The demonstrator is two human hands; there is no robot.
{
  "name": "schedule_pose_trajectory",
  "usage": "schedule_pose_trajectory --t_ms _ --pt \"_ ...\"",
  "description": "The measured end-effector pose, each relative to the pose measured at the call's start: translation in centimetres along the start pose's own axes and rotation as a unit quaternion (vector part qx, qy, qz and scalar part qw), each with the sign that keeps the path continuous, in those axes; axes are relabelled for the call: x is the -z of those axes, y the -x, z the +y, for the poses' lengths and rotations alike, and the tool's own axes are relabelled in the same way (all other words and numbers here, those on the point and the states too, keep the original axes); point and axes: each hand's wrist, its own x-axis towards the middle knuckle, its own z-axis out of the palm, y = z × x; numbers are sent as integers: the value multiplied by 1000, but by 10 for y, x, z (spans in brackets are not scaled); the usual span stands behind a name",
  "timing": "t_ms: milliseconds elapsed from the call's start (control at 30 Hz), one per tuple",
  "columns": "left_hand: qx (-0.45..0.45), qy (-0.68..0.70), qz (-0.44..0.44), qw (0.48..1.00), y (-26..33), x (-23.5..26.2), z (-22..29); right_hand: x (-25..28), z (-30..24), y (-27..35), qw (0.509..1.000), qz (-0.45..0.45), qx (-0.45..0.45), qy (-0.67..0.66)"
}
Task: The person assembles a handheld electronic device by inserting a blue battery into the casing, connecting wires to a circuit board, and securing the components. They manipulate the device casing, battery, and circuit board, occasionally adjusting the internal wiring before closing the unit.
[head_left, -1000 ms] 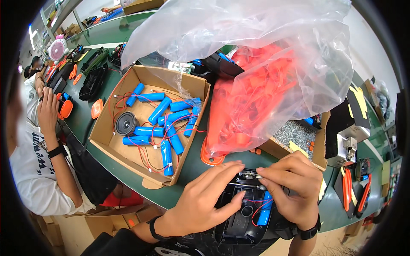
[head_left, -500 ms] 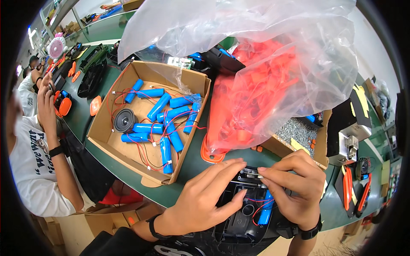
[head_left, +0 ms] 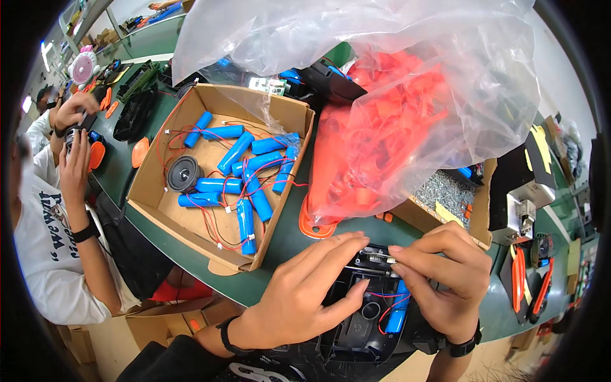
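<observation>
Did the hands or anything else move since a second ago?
Hardly. Both hands stayed on the black housing: the left hand lies flat on it, and the right hand keeps pinching a small part at its top edge. The cardboard box of blue batteries stayed put.

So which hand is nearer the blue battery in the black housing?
Right. The right hand sits directly over the blue battery; the left hand rests on the black housing, further left.

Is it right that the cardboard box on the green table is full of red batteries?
Not quite. The batteries in the cardboard box are blue, with thin red wires; the head view shows it. The box does sit on the green table, as you said.
</observation>
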Motion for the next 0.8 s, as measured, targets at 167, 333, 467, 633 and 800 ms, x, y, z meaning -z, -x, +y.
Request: schedule_pose_trajectory --t_ms 167,333,467,633,800 --pt "-2 1 1 1000 0 -1 -1 -1 0 1 1000 -2 -2 12" --pt "-1 7 1 1000 0 0 -1 -1 -1 0 1000 -6 1 15" --pt "4 9 -3 1000 0 1 0 1 -2 0 1000 -13 2 18" --pt "-2 5 -6 1000 0 1 -1 -2 -1 1 1000 -9 1 24" --pt "-4 -5 -3 1000 0 1 1 -1 -2 1 999 -20 7 40"
